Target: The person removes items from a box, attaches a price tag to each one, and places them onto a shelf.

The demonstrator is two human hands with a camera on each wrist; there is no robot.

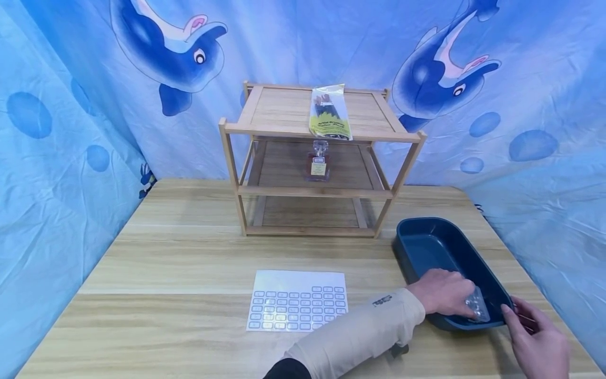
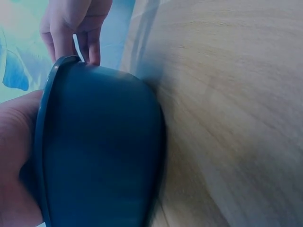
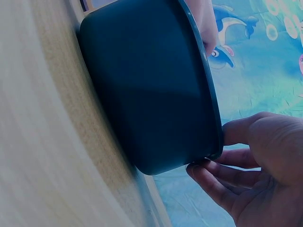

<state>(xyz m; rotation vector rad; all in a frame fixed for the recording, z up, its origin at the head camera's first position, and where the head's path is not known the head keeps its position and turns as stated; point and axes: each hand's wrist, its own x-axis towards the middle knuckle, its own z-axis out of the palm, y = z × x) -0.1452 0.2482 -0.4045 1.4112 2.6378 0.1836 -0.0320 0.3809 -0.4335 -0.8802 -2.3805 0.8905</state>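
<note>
At the table's right side stands a dark blue plastic bin (image 1: 426, 247), tilted slightly by eye, though I cannot tell for sure. My left hand (image 1: 445, 292) reaches over its near side and grips a clear, shiny object (image 1: 478, 304) low inside. The hand covers part of that object, so its kind is unclear. My right hand (image 1: 539, 337) pinches the bin's near right corner, thumb and fingers on the rim. In the right wrist view, the right hand's fingers (image 3: 213, 184) bend under that rim.
A three-level wooden rack (image 1: 322, 192) stands at the back. A brush packet (image 1: 330, 113) lies on its top, and a perfume bottle (image 1: 318, 162) stands on the middle shelf. A sheet of labels (image 1: 298, 281) lies on the table (image 1: 165, 284), partly under the left forearm.
</note>
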